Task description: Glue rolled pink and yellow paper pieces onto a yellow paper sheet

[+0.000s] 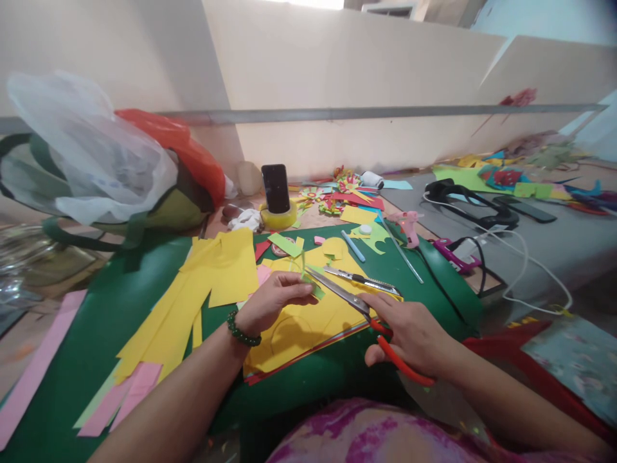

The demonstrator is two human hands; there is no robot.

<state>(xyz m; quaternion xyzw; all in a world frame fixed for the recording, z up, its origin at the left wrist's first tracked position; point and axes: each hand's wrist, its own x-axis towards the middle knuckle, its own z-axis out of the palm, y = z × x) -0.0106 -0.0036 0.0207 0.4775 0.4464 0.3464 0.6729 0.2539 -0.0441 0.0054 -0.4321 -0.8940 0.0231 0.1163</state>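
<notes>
Left fingers (pixel 295 289) pinch green paper (pixel 317 290); right fingers (pixel 382 303) curl round scissors (pixel 340 294). Utility knife (pixel 364 279) beside blades; glue gun (pixel 409 226), smartphone (pixel 275 188) beyond.

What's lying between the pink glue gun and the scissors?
From the glue gun toward the scissors, the head view shows a thin rod, then a utility knife, on green tabletop.

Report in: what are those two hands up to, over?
Left hand pinching green paper. Right hand holding orange-handled scissors, tips near the paper. Utility knife lying close beside the blades.
</notes>
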